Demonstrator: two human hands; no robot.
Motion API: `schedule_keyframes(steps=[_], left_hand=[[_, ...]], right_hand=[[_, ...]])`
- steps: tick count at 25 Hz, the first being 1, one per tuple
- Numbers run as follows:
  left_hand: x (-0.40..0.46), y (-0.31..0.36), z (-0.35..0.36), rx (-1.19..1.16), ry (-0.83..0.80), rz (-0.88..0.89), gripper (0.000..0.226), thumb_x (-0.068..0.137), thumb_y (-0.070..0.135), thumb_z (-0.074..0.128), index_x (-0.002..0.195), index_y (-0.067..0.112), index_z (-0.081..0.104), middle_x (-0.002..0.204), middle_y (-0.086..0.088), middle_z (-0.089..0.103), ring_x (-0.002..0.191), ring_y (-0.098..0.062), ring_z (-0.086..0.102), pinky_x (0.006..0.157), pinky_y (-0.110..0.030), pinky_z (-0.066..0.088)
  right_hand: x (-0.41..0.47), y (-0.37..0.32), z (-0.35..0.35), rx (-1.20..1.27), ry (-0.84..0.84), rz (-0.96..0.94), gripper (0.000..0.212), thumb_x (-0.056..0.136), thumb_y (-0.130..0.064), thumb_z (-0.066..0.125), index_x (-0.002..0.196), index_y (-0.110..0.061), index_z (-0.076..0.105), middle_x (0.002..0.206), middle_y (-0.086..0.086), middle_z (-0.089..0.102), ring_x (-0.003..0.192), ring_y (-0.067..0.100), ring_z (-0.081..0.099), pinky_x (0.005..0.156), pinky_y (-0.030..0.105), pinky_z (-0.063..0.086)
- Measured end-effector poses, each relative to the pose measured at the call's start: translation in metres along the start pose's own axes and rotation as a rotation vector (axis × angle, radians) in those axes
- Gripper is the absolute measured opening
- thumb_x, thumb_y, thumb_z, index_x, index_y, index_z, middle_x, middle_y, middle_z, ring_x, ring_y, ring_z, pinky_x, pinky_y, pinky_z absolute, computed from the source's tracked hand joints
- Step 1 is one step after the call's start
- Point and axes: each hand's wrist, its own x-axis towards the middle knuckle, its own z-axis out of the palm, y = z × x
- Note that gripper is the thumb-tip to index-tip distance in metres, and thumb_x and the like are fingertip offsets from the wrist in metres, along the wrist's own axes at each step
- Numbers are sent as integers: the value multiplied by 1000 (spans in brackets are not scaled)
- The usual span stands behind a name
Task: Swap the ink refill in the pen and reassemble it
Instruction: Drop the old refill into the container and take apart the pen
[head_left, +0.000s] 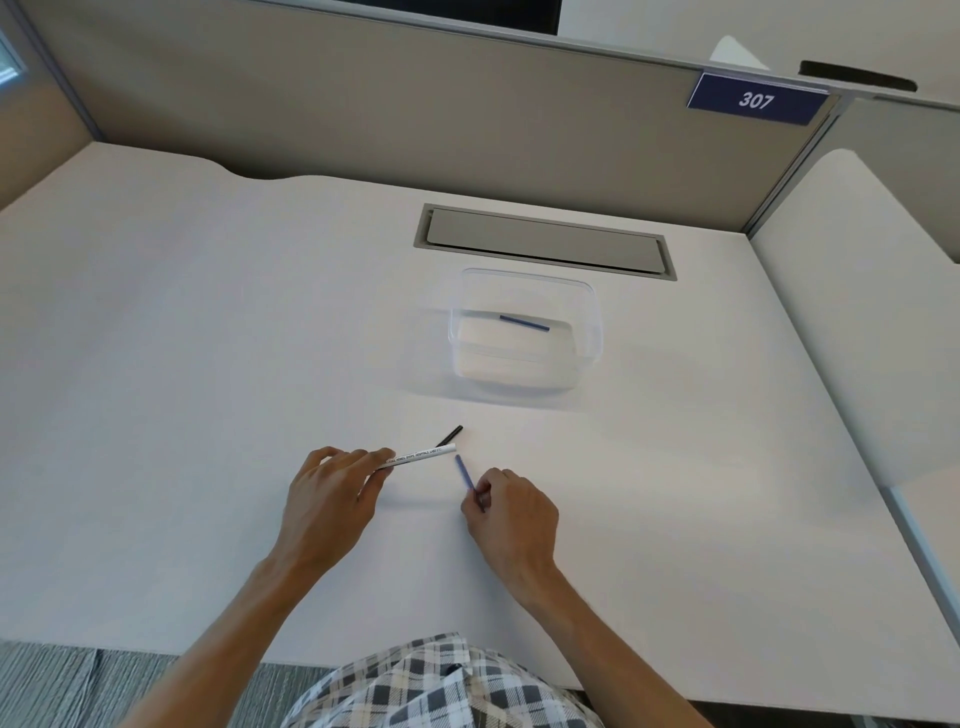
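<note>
I see the white pen barrel (418, 456) pinched at its near end by my left hand (332, 493), open end pointing right. Just beside that opening, my right hand (511, 512) clamps a blue refill (464, 472). A black piece (451, 435) lies behind; another blue refill (523, 322) rests in the clear container (589, 332).

Table (208, 338) runs up to a partition (363, 104) at the back. A hatch (545, 241) is set in the table near the partition, right of centre. Tub (589, 332) sits on the table just in front of the hatch, a refill (523, 322) lying inside it. Nearer the person, left hand (327, 499) holds a barrel (421, 455) off the table, pointing right. A cap (451, 435) lies just behind the barrel's right end. Right hand (511, 512) sits right of the left, holding a second refill (464, 471) that points toward the barrel's end. Sign (756, 100) is on the partition, far right.
</note>
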Motion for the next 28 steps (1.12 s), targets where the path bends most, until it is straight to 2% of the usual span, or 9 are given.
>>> schedule_keyframes(steps=[2,5,8,10,16,19,23,28], left_hand=[[1,0,-1,0,10,-4,22,88,25,55,99,18,73,72,6,71,60,-26,61,74,-32,46],[0,-1,0,7,12,0,23,89,26,54,99,18,73,74,6,72,62,-26,62,75,-31,45],[2,0,0,11,14,1,23,89,26,54,99,19,73,76,6,73,64,-26,63,75,-29,44],[4,2,0,6,20,-6,22,88,25,55,99,18,73,76,6,73,64,-27,63,75,-28,42],[6,1,-4,-23,31,-9,22,89,24,55,99,17,73,76,6,73,61,-26,61,72,-26,40],[7,2,-6,-34,33,-6,22,89,24,55,99,17,73,76,6,73,61,-25,60,72,-27,40],[6,3,-8,-34,38,-17,21,89,24,55,98,18,73,75,6,72,61,-25,59,70,-26,39],[6,3,-7,-36,23,-12,23,90,26,53,99,18,73,76,7,72,62,-25,60,71,-27,40]], right_hand=[[0,4,-5,46,1,26,13,89,-31,56,87,-20,64,84,-8,69,77,15,64,66,31,48],[1,7,-20,323,-22,83,9,91,-31,62,88,-23,63,79,-10,71,68,8,63,63,25,45],[3,5,-34,609,1,67,5,91,-23,65,87,-22,67,78,-8,72,73,5,66,60,13,40],[3,5,-40,702,28,48,7,92,-20,65,87,-23,69,79,-7,72,78,7,66,58,14,39],[7,10,-48,722,51,18,9,94,-23,65,88,-27,71,82,-8,72,73,19,62,55,22,36],[9,10,-53,714,51,-8,10,94,-19,65,89,-24,72,83,-8,72,75,12,62,56,20,35],[11,9,-58,736,103,-13,11,94,-17,64,88,-23,72,82,-8,72,76,13,63,55,23,36],[12,11,-60,710,61,-48,9,93,-17,66,88,-21,73,84,-11,73,80,7,63,57,21,37]])
